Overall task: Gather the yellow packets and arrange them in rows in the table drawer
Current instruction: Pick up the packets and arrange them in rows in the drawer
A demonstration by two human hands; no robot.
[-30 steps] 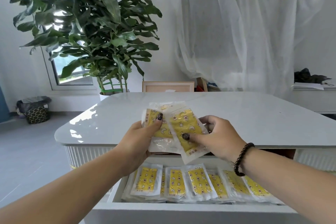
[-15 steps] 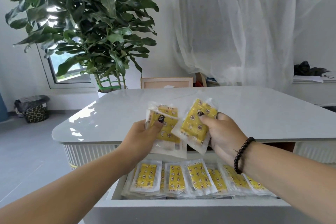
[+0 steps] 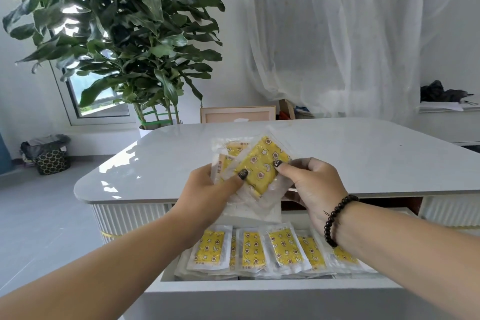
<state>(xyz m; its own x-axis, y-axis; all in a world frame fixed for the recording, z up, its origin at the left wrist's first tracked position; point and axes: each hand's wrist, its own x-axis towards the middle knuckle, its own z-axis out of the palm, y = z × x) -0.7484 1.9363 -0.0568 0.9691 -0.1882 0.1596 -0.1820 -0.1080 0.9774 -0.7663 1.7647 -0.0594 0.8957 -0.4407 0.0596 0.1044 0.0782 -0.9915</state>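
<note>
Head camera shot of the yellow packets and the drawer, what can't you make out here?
- How many packets the left hand holds: the tilted top packet, also pinched by the right hand, covers the stack.
- Right end of the drawer row: the right forearm hides it.
- Whether more packets lie under that row: the drawer front blocks it.
- Packet print: too small to read.
</note>
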